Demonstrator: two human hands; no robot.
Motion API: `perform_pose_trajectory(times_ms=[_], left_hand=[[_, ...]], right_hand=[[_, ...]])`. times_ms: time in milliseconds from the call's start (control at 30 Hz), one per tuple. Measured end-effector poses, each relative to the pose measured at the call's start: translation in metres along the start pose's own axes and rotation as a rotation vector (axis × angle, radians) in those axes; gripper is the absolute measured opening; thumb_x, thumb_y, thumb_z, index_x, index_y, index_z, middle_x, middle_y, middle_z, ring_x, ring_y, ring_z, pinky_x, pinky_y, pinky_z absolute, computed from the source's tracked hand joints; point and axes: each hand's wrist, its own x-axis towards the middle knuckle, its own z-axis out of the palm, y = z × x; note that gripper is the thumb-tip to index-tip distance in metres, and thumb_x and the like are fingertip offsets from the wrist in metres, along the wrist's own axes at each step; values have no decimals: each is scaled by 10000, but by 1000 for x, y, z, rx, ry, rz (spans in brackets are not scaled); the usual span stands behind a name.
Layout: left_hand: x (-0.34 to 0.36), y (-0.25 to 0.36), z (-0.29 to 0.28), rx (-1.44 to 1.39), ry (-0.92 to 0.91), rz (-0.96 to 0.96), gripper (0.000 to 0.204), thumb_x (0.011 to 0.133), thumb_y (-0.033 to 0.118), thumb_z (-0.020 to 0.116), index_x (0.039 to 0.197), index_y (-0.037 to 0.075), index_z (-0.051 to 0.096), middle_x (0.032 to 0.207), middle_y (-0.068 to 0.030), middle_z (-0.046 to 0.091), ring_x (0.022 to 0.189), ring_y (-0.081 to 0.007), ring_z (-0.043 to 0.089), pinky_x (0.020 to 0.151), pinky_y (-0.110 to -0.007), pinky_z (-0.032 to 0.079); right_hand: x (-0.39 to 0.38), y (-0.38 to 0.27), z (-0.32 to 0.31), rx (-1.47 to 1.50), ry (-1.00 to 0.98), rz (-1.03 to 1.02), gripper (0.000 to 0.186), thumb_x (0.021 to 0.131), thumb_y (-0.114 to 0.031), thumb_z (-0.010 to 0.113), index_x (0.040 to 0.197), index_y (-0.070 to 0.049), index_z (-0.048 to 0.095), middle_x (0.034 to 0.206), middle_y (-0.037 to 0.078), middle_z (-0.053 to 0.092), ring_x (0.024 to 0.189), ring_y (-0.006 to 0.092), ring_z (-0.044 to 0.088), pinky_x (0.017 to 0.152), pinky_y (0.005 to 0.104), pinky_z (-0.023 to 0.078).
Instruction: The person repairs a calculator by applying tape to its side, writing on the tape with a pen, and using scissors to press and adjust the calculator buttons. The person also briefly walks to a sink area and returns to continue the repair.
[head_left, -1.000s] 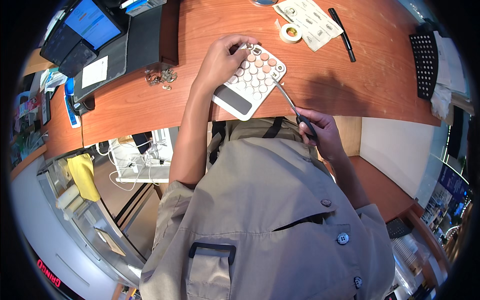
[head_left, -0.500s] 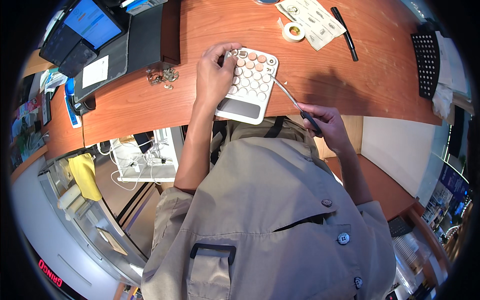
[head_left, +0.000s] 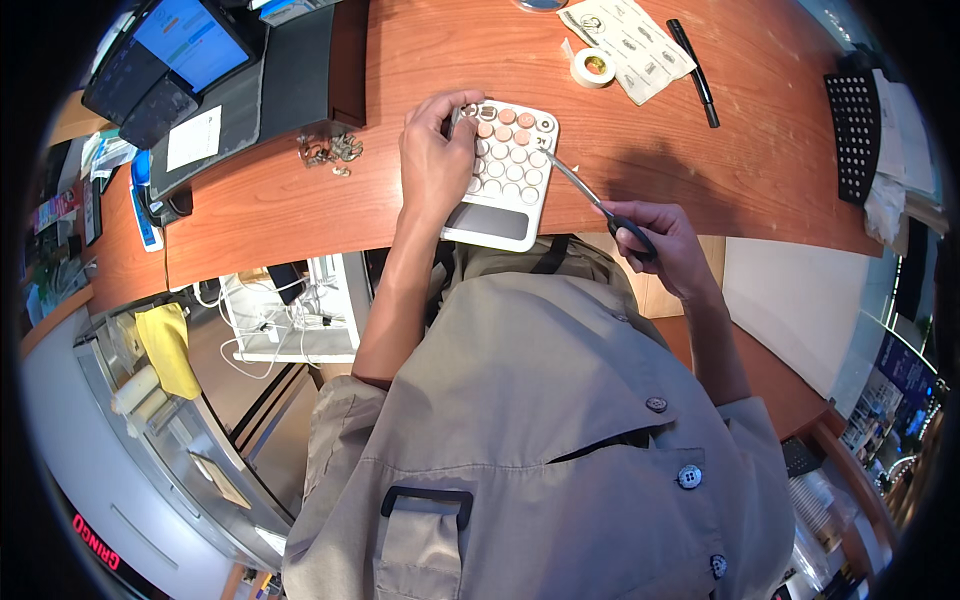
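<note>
A white calculator (head_left: 487,222) with round white and orange keys lies near the desk's front edge, its dark display toward me. My left hand (head_left: 438,150) grips its left side, thumb by the keys and fingers curled around the far left corner. My right hand (head_left: 664,247) holds scissors (head_left: 577,182) with a black handle and slim silver blades, which look closed. Their tip is at the calculator's right edge, beside the upper keys; whether it touches cannot be made out.
A tape roll (head_left: 592,67) and a printed paper sheet (head_left: 634,45) lie farther back, beside a black pen (head_left: 693,72). Small metal bits (head_left: 340,150) sit left of my hand, near a dark box (head_left: 300,75). A perforated black holder (head_left: 852,135) stands at right.
The scissors' handle and my right hand have shifted slightly right, with the tip still at the calculator's right edge. My left hand keeps its hold on the calculator.
</note>
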Motion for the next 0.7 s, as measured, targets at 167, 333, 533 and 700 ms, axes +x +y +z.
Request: perform_pose_trajectory(times_ms=[167,333,533,700], left_hand=[[-4,3,0,29,10,-13,270,890,27,640,1125,40,772,1153,-144,740,1090,-320,620,962,-401,502],[-7,3,1,6,20,-56,265,891,27,637,1120,29,769,1149,-149,739,1100,-324,607,964,-404,498],[-9,3,2,-30,27,-73,266,885,19,644,1119,34,769,1149,-145,737,1090,-327,603,972,-404,496],[-10,4,1,20,42,-9,270,881,12,647,1123,36,764,1165,-141,729,1099,-333,593,984,-411,492]], right_hand=[[3,-13,-5,17,-43,27,366,954,-107,726,1294,25,689,733,2,602,498,40,482,410,186,326],[4,-25,-5,35,-53,80,375,961,-121,726,1292,45,671,723,17,606,474,39,477,390,185,314],[6,-35,2,47,-61,102,383,978,-148,714,1300,52,660,694,27,604,455,40,465,387,191,318],[1,-40,13,22,-19,113,327,989,-160,706,1250,35,690,708,25,652,474,34,532,384,187,341]])
